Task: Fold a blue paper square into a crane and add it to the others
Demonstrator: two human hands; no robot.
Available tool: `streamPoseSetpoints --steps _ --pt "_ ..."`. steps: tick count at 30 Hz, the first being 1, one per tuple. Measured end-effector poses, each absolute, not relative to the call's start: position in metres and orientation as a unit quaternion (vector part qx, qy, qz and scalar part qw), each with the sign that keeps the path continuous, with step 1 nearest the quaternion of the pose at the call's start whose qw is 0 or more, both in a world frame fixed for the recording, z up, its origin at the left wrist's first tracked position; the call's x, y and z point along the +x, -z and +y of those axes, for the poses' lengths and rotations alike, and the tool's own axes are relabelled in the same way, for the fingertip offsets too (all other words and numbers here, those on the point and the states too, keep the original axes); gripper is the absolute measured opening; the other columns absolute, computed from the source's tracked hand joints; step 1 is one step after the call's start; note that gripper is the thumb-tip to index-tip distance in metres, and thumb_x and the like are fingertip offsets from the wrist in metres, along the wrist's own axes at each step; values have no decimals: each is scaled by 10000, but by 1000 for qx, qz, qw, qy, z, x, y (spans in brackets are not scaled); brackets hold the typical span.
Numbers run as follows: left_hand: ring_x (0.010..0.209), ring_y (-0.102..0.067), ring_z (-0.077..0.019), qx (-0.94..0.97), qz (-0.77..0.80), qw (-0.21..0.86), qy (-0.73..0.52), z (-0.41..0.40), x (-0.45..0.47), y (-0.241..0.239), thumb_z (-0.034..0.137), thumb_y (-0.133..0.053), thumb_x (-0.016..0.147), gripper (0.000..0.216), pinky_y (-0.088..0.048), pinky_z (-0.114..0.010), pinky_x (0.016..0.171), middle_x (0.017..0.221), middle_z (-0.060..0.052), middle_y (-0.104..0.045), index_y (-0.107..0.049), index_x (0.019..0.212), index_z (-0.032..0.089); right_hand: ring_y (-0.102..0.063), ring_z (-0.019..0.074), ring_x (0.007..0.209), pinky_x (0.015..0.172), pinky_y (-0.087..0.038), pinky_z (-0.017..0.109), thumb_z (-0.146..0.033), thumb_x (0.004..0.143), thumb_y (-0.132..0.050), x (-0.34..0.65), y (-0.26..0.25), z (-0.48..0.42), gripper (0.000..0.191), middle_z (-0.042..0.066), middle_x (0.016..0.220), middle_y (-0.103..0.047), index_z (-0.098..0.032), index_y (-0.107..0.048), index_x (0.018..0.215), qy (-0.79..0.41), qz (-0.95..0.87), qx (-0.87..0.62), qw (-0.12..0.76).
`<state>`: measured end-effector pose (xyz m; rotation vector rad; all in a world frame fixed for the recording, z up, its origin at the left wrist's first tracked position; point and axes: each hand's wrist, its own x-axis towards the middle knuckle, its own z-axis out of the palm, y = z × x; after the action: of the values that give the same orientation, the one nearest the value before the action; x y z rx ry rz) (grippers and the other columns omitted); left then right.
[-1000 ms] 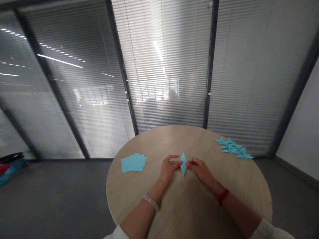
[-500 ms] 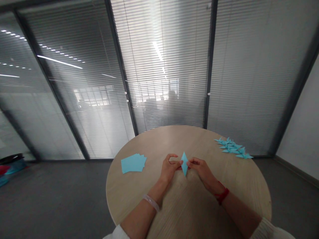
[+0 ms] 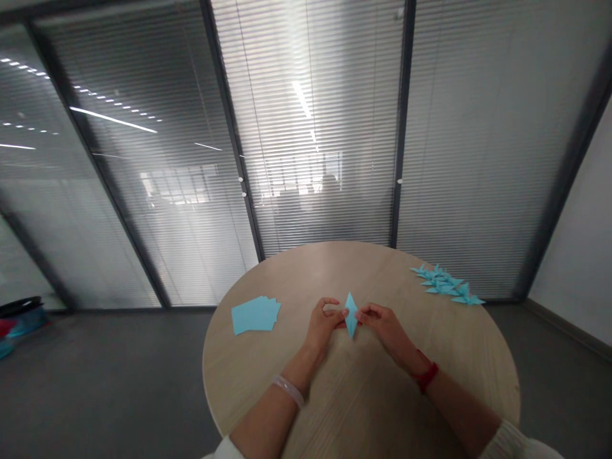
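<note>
**One bare left hand (image 3: 321, 326), one bare right hand (image 3: 386, 325), one light-blue paper diamond (image 3: 351, 315)**

From here: one round pale-wood table (image 3: 325, 271), one fan of flat light-blue paper sheets (image 3: 254, 315), several but too overlapped to number, and one cluster of pointed, folded light-blue paper pieces (image 3: 444, 284), likewise uncountable. I count two white sleeves (image 3: 516, 443), one translucent whitish bangle (image 3: 289, 390), one red wristband (image 3: 427, 377).

The left hand (image 3: 324, 322) and right hand (image 3: 385, 323) pinch a blue paper diamond (image 3: 350, 317) over the table (image 3: 329, 271).
</note>
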<state>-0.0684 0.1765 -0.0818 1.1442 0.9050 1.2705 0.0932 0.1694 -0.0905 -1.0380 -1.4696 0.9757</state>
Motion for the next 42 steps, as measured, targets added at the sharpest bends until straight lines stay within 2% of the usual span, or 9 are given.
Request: streamPoseSetpoints --steps 6,13,16,20,25,28,32,35,42 --pt "591 -602 -125 558 381 508 -534 185 -71 93 259 -737 607 329 -481 -234 560 661 3 -648 -553 864 169 -607 183 664 639 -447 273 -423 748 -603 89 92 165 230 17 695 -658 -194 -620 736 -297 -674 -468 489" --pt "712 -641 -167 571 358 513 -532 183 -69 91 232 -712 627 227 -506 -287 690 796 -65 -696 -642 827 150 -588 178 694 689 -443 282 -364 769 -573 89 91 164 162 13 722 -635 -206 -580 738 -233 -695 -468 494" --pt "754 -646 -184 587 370 493 -525 183 -68 92 296 -691 681 229 -503 -314 760 822 -78 -703 -686 856 149 -577 176 678 675 -443 284 -344 781 -551 90 92 165 143 11 714 -616 -210 -551 731 -225 -689 -482 492" --pt "805 -635 -201 623 371 475 -498 181 -67 93 438 -613 766 333 -497 -318 784 859 -81 -693 -704 899 147 -560 169 663 661 -441 284 -311 784 -541 88 90 163 115 7 707 -591 -212 -523 727 -207 -687 -484 501" --pt "754 -591 -187 653 365 472 -466 183 -67 95 581 -485 808 507 -471 -283 722 778 -72 -667 -691 787 118 -547 165 702 684 -443 288 -301 775 -570 86 90 161 100 8 761 -585 -209 -531 773 -191 -711 -464 492" --pt "746 -575 -184 655 367 473 -460 185 -67 94 589 -524 778 516 -452 -279 705 777 -76 -664 -694 799 103 -548 176 757 715 -444 307 -299 765 -596 86 92 162 121 17 819 -591 -206 -548 827 -186 -725 -454 483" --pt "777 -591 -188 622 347 516 -476 185 -68 92 520 -629 728 439 -454 -299 759 837 -87 -679 -706 863 110 -546 186 834 748 -446 317 -240 757 -607 87 93 161 178 34 903 -587 -206 -572 929 -175 -748 -421 482" --pt "771 -596 -183 595 339 539 -489 185 -70 91 501 -649 715 407 -456 -302 777 813 -76 -679 -711 838 118 -540 191 863 776 -450 325 -186 743 -615 87 93 160 248 42 935 -574 -209 -588 988 -158 -767 -401 476" --pt "699 -573 -146 538 376 540 -526 191 -76 93 502 -700 649 425 -456 -264 695 770 -43 -652 -700 850 128 -518 213 980 893 -435 371 -111 709 -658 88 96 161 380 63 1013 -556 -204 -596 1073 -131 -803 -366 452"
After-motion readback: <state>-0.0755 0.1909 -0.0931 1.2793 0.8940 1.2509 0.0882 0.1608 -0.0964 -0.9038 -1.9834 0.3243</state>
